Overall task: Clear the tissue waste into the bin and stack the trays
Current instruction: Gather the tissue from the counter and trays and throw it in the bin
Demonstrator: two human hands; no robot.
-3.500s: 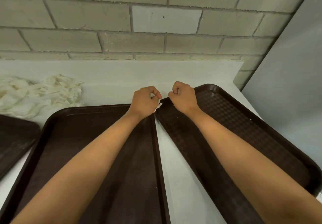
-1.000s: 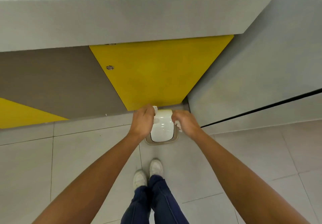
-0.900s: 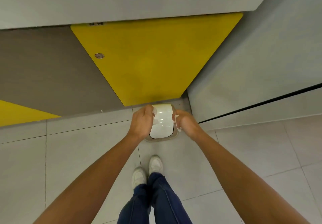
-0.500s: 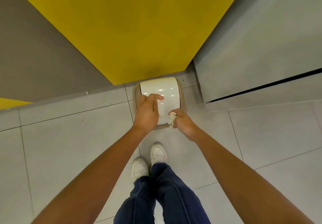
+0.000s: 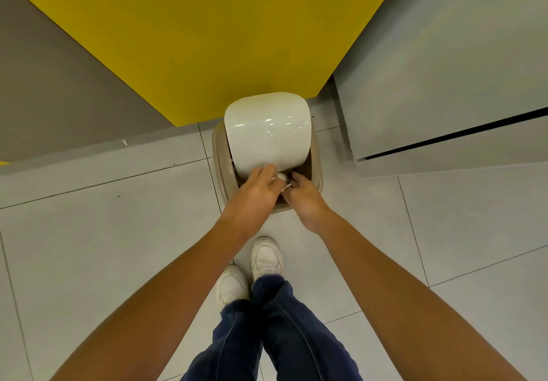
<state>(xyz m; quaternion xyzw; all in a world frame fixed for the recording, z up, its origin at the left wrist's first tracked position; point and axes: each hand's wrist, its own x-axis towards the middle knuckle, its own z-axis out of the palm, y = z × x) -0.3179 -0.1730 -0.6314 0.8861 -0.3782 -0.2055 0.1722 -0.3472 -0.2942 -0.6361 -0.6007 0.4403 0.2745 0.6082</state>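
Note:
A small beige bin [image 5: 221,161] stands on the floor against the yellow panel. Its white swing lid [image 5: 267,131] is tilted, showing a dark gap at the near side. My left hand [image 5: 252,195] presses its fingertips against the lid's lower edge and holds a small white tissue scrap [image 5: 281,176]. Just right of it, over the gap, my right hand [image 5: 305,199] pinches another bit of tissue [image 5: 286,187] at the thumb. No trays are in view.
A yellow and grey counter front [image 5: 207,30] rises behind the bin. A grey wall panel [image 5: 444,84] with a dark slot stands to the right. My feet in white shoes [image 5: 265,257] are on the tiled floor just below the bin.
I turned from the counter and trays down to the floor bin. In the last half second both hands closed in at the lid's near edge and the lid swung open.

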